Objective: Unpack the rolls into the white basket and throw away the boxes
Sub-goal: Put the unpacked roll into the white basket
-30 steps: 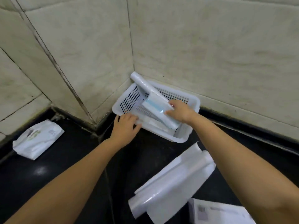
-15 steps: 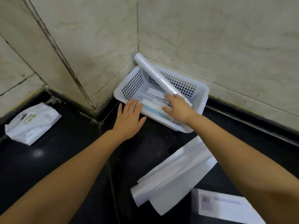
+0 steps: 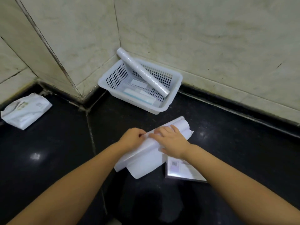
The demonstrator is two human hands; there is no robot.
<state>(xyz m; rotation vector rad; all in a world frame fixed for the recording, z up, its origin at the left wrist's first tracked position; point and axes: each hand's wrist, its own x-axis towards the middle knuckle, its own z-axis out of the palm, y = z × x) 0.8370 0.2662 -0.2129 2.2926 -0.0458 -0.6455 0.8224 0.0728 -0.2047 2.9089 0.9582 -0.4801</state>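
Note:
The white perforated basket (image 3: pixel 174 78) stands on the black floor in the corner of the tiled walls. A long clear-wrapped roll (image 3: pixel 142 74) leans across it, its top end over the back rim. A shorter roll with a blue band (image 3: pixel 139 96) lies flat inside along the front wall. Nearer to me a long white box (image 3: pixel 142 158) lies opened and flattened on the floor. My left hand (image 3: pixel 132 138) pinches its left edge, and my right hand (image 3: pixel 172 138) presses down on its upper part with fingers curled over it.
A flat white box with a barcode label (image 3: pixel 180 171) lies under the right wrist. A white soft packet (image 3: pixel 26 109) sits on the floor at far left. Tiled walls close off the back and left.
Both hands left the basket and came back toward me onto the long white box. The blue-banded roll now lies flat inside the basket.

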